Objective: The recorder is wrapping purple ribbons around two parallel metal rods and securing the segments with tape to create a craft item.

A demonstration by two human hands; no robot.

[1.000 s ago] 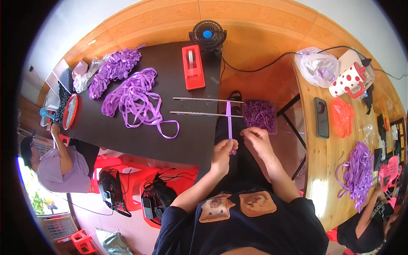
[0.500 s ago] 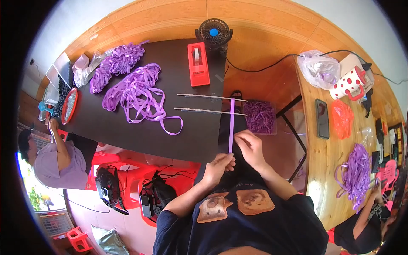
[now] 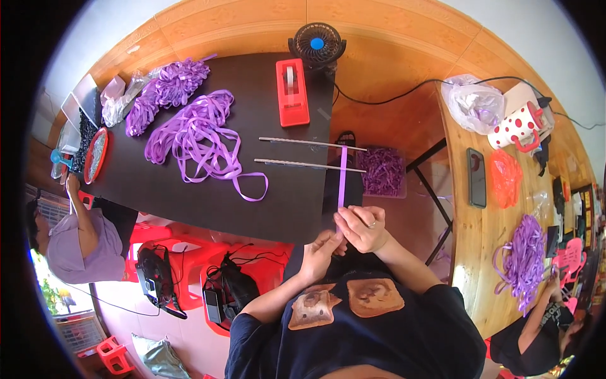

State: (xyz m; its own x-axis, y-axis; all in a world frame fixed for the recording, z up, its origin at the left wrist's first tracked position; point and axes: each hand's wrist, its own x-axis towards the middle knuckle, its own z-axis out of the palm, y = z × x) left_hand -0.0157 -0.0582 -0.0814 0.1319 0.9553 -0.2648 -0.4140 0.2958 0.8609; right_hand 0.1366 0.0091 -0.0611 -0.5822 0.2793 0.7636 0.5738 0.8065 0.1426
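A purple ribbon (image 3: 342,180) runs from two thin metal rods (image 3: 309,165) down to my hands. The rods lie side by side on the dark table, their ends jutting past its right edge, and the ribbon crosses those ends. My left hand (image 3: 320,254) is closed on the ribbon's lower part. Just above and right of it, my right hand (image 3: 364,228), with a ring on one finger, pinches the ribbon too. The ribbon's near end is hidden among my fingers.
Piles of purple ribbon (image 3: 196,132) lie on the dark table (image 3: 252,215), beside a red tape dispenser (image 3: 292,95) and a small fan (image 3: 317,45). Below sits a bin of purple pieces (image 3: 383,174). At right, a wooden table (image 3: 470,234) holds a phone (image 3: 476,178). Two people sit nearby.
My right hand has moved left and down from beside the ribbon, and now pinches it close to my left hand. The left hand keeps its hold.
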